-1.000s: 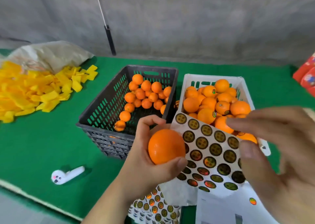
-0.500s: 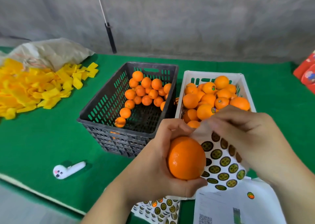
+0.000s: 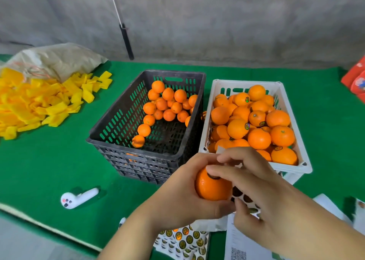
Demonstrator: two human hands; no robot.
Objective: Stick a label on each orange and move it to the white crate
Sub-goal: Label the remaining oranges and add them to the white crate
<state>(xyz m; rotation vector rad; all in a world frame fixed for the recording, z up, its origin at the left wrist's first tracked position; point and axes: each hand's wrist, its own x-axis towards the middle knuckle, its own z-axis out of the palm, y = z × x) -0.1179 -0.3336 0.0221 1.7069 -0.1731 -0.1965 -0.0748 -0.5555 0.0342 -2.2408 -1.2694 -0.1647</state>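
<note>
Spreading across the far left of the green felt tabletop (image 3: 49,166), a heap of loose yellow paper wrappers (image 3: 35,101) is seen below a crumpled grey plastic bag (image 3: 57,60). A small white plastic gadget with a printed face (image 3: 78,198) lies nearer the front edge. A black slotted plastic crate (image 3: 110,129) is part filled with small unlabelled oranges (image 3: 167,105). Beside it, a white slotted plastic crate (image 3: 292,166) is heaped with larger labelled oranges (image 3: 258,121); round dark stickers with gold print are visible on several, but no writing on them can be read.

In front of the crates, a round glossy orange (image 3: 212,186) is gripped in the left hand (image 3: 177,198), its fingers curled behind the fruit and its thumb across the lower side. A round dark label (image 3: 213,176) is seen on top of this orange, under the fingertips of the right hand (image 3: 262,196), which press on it. A white backing sheet of round dark-and-gold stickers (image 3: 243,198) is partly hidden behind the orange and the right hand; whether the grip of the right hand closes on this sheet cannot be told. Another sticker sheet (image 3: 183,240) lies at the front edge, and a white paper with a QR code (image 3: 237,248) lies to its right; its small text is illegible.
</note>
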